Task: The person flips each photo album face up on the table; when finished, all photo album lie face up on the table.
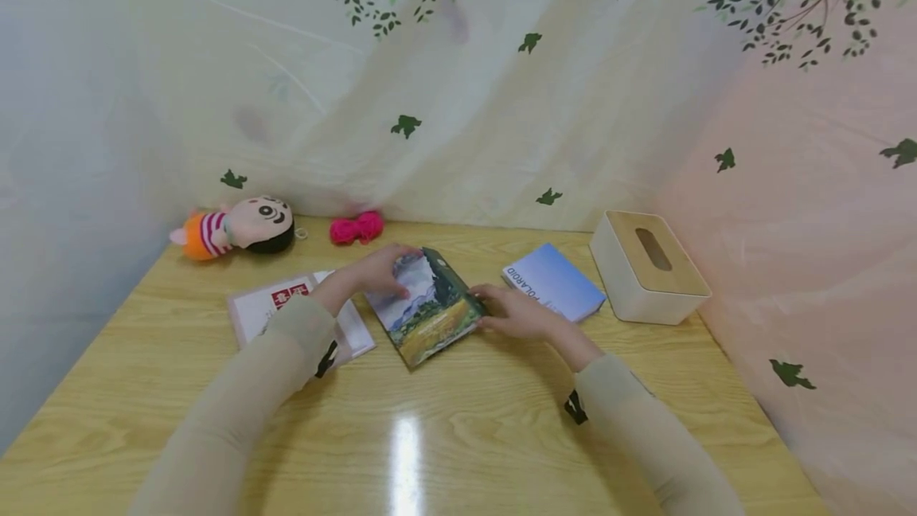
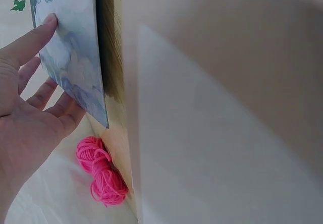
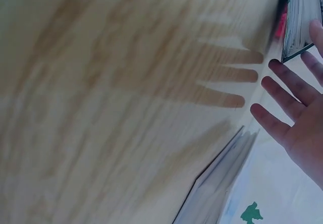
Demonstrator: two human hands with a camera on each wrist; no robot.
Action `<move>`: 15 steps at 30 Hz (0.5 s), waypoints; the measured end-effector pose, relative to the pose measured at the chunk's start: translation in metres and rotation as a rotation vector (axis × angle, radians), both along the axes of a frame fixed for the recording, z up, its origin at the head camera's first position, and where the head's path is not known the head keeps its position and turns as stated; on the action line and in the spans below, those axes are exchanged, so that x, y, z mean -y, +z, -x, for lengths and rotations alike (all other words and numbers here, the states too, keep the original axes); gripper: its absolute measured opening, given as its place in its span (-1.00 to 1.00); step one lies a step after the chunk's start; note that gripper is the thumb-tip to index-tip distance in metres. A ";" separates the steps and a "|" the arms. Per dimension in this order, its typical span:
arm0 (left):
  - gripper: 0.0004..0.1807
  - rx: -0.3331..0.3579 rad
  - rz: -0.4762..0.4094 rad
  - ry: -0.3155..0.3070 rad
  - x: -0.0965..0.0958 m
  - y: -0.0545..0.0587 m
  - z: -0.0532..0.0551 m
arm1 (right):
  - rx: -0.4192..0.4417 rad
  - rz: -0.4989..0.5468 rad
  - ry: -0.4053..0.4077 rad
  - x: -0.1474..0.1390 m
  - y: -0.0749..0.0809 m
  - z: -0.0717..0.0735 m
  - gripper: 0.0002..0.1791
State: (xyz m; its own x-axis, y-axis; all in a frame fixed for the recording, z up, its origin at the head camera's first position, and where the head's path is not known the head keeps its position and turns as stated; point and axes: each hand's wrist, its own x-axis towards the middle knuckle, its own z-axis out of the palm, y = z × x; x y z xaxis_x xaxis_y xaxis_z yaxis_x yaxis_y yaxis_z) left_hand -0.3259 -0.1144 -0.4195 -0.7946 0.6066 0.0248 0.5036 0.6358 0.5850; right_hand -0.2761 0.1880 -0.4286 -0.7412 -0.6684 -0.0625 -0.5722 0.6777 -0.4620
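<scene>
A hardcover book point(image 1: 440, 321) with a painted landscape on its cover is held at a slant over the middle of the table. My left hand point(image 1: 387, 271) grips its upper left part. In the left wrist view, the left thumb lies on the painted cover point(image 2: 70, 57) and the other fingers go behind the edge. At the book's right edge, my right hand point(image 1: 519, 313) pinches near the corner with thumb and forefinger. The right wrist view has the page edges point(image 3: 301, 19) beside the right thumb, with the other fingers point(image 3: 282, 105) spread below.
Left of the book lies a flat white packet point(image 1: 251, 305) with red print. A blue Polaroid book point(image 1: 552, 281) and a white tissue box point(image 1: 648, 297) with a wooden lid sit at the right. Pink yarn point(image 1: 356, 227) and a doll point(image 1: 239, 228) lie along the back by the curtain.
</scene>
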 end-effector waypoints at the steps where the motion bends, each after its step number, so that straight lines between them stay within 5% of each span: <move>1: -0.16 0.003 -0.006 0.007 0.000 0.000 0.000 | 0.004 0.007 0.001 0.000 0.001 -0.001 -0.37; 15: -0.16 -0.054 -0.106 0.105 -0.004 0.003 0.000 | 0.018 0.088 -0.052 0.002 0.015 -0.008 -0.39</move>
State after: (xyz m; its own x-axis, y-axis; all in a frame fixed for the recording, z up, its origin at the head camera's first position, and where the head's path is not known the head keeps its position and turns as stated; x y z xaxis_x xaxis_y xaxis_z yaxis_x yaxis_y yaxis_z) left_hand -0.3257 -0.1105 -0.4164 -0.8495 0.5117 0.1284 0.4698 0.6231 0.6253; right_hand -0.2681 0.1863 -0.4132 -0.7743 -0.6326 -0.0189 -0.5282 0.6624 -0.5312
